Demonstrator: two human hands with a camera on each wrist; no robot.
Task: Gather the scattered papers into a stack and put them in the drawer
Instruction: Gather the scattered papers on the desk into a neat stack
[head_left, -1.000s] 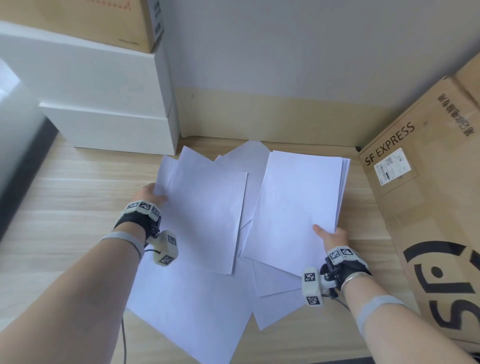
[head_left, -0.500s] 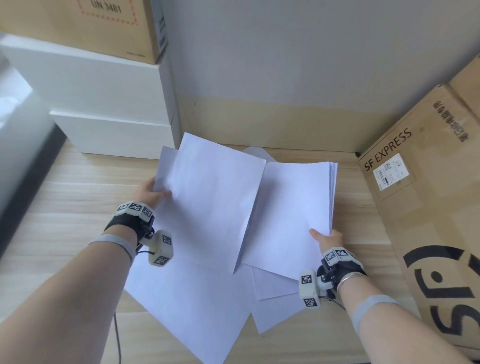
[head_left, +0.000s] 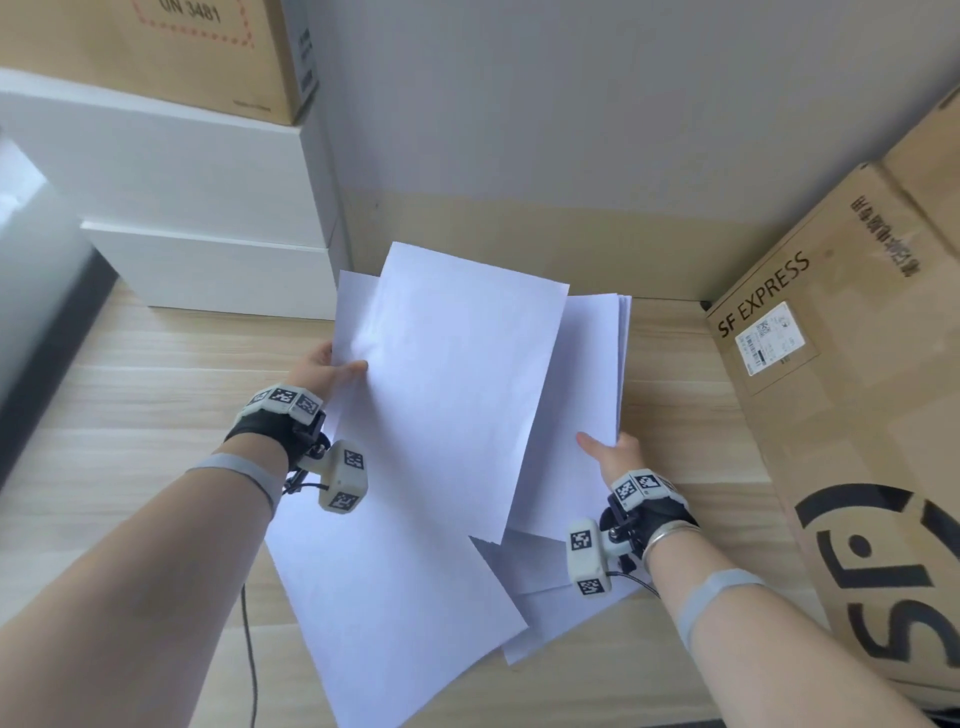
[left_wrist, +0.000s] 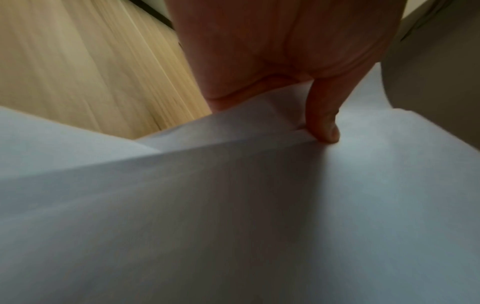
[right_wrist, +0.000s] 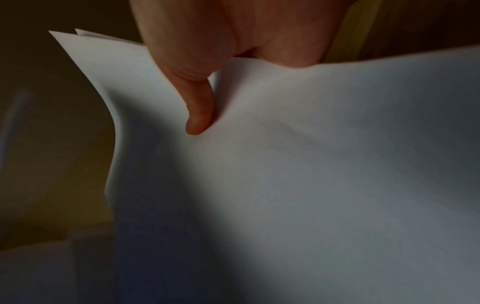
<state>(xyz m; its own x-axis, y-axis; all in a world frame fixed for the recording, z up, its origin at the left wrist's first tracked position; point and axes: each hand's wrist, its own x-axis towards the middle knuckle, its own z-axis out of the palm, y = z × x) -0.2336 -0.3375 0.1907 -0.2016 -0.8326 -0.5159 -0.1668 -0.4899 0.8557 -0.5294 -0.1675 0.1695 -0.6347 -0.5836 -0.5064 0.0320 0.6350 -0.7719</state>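
Note:
My left hand (head_left: 332, 371) pinches a few white sheets (head_left: 457, 384) at their left edge, thumb on top, and holds them lifted above the floor; the same pinch shows close up in the left wrist view (left_wrist: 322, 131). My right hand (head_left: 605, 452) pinches a thicker stack of white sheets (head_left: 592, 364) at its near edge, also raised, its thumb (right_wrist: 200, 115) on top. The left sheets overlap the right stack. More loose sheets (head_left: 395, 613) lie on the wooden floor (head_left: 130, 415) beneath, one large at the near left, others (head_left: 540, 577) under my right wrist.
A white drawer unit (head_left: 208, 270) stands at the back left with a cardboard box (head_left: 171, 47) on top. A large SF EXPRESS carton (head_left: 841, 395) leans along the right. A grey wall (head_left: 571, 114) closes the back. A cable (head_left: 249, 649) trails under my left forearm.
Both hands have lifted their sheets off the floor and brought them together; the left sheets now overlap the right stack. The sheets that lay at the back are gone from the floor.

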